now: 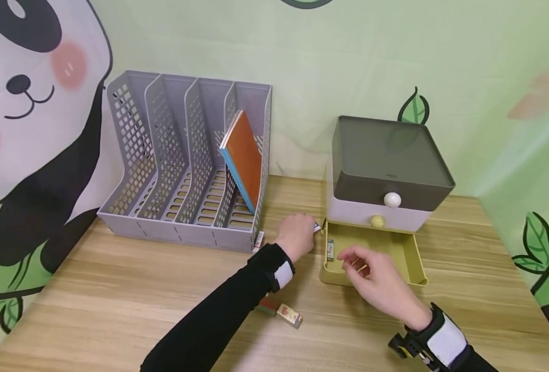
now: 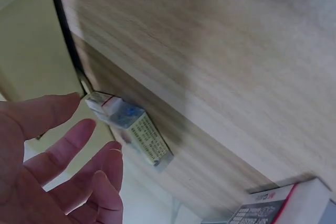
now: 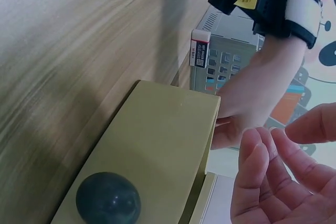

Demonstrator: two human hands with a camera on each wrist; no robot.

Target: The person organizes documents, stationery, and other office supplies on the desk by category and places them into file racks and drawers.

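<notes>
My left hand (image 1: pixel 295 236) reaches down beside the left wall of a pulled-out yellow drawer (image 1: pixel 421 263). In the left wrist view, its fingers are parted and bent, with a small wrapped eraser (image 2: pixel 144 135) lying on the table just past the fingertips. No grip on that eraser shows. Above the drawer's front, my right hand (image 1: pixel 379 281) hovers with loosely bent fingers. In the right wrist view, nothing shows between the thumb and fingers of that hand (image 3: pixel 283 177). Inside the drawer, another small eraser (image 1: pixel 330 249) lies against the left wall.
A grey file organizer (image 1: pixel 181 232) at the left holds an orange-covered book (image 1: pixel 246 160). By its right front corner is a boxed eraser (image 1: pixel 258 241). Two more small blocks, an eraser (image 1: pixel 289 315) and a red-green one (image 1: pixel 269 306), lie near the left forearm. The drawer unit (image 1: pixel 395 155) has closed upper drawers.
</notes>
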